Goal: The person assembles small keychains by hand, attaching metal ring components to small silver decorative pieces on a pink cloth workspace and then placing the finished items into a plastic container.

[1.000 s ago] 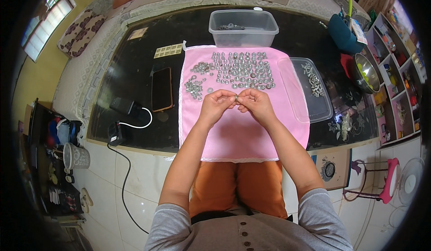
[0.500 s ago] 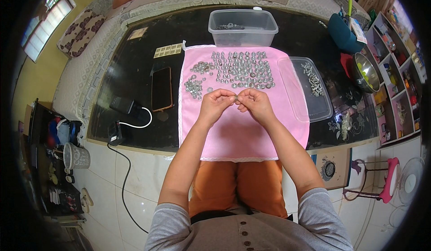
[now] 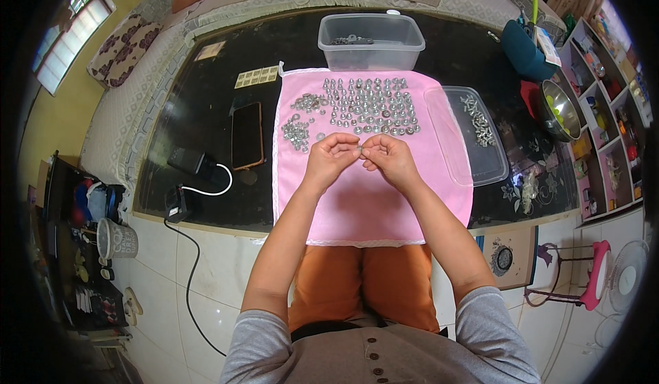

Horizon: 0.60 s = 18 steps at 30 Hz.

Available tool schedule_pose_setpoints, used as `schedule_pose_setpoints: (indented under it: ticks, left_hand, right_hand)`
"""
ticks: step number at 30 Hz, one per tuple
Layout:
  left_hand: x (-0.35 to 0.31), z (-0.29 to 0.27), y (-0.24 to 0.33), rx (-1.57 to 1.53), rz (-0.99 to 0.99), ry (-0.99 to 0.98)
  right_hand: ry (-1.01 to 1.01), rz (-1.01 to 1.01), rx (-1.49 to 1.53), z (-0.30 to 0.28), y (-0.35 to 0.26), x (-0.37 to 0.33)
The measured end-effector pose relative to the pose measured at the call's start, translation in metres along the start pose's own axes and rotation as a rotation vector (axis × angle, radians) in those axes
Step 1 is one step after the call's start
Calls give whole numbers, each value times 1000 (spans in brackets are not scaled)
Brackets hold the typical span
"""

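Over the pink cloth, my left hand (image 3: 332, 156) and my right hand (image 3: 388, 158) meet at the fingertips. Both pinch one small silvery metal piece (image 3: 360, 148), too small and covered to name more exactly. Just beyond my hands, many small metal pieces (image 3: 371, 109) stand in rows, each wider at its base. To their left lie two loose heaps of round, flat metal pieces, an upper heap (image 3: 309, 102) and a lower heap (image 3: 296, 133). Small silvery screw-like pieces (image 3: 478, 123) lie piled in a clear plastic lid (image 3: 491, 168) at the right.
Behind the pink cloth (image 3: 295, 199) stands a clear plastic tub (image 3: 372, 59) with dark items inside. A phone (image 3: 248, 137) and a black charger (image 3: 189, 161) with a white cable lie left on the dark table (image 3: 165, 116). A metal bowl (image 3: 561, 111) stands far right.
The small metal piece has turned slightly between my fingertips, and the left fingers have shifted a little. Everything else stays where it was.
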<state>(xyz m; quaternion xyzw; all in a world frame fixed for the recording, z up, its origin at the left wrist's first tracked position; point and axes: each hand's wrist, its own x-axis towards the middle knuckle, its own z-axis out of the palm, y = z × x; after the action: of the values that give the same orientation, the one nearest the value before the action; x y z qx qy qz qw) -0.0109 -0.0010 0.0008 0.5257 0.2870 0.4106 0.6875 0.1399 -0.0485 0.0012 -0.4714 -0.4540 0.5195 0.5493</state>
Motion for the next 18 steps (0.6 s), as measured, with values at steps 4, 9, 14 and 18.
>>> schedule_pose_setpoints:
  ticks: [4, 9, 14, 18]
  left_hand:
    - [2, -5, -4, 15, -10, 5]
    - [1, 0, -3, 7, 36, 1]
    - [1, -1, -4, 37, 22, 3]
    - [2, -2, -5, 22, 47, 3]
  right_hand:
    - [-5, 4, 3, 2, -1, 0]
    - [-2, 6, 19, -1, 2, 1]
    - [1, -4, 3, 0, 2, 1]
    - [-4, -4, -1, -1, 2, 1]
